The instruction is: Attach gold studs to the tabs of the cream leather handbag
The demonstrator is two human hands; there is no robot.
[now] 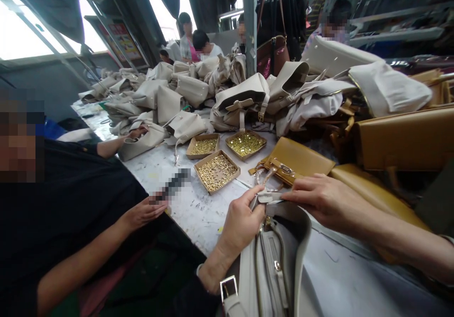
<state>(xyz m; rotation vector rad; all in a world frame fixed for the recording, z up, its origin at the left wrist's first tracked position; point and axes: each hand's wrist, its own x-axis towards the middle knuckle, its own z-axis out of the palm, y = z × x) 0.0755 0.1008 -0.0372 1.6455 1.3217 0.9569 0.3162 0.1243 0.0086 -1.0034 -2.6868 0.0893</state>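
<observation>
No writing can be read anywhere on the table point(184, 213). A grey handbag point(283, 265) lies near, at the bottom centre. The left hand point(241, 222) pinches its small strap tab point(269, 197) between thumb and fingers; the right hand point(319, 198), fingers loosely curled, rests on the same tab. Trays of brass studs point(216, 171) sit beyond.

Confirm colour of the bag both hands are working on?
Light grey bag, seen in the head view.
</observation>
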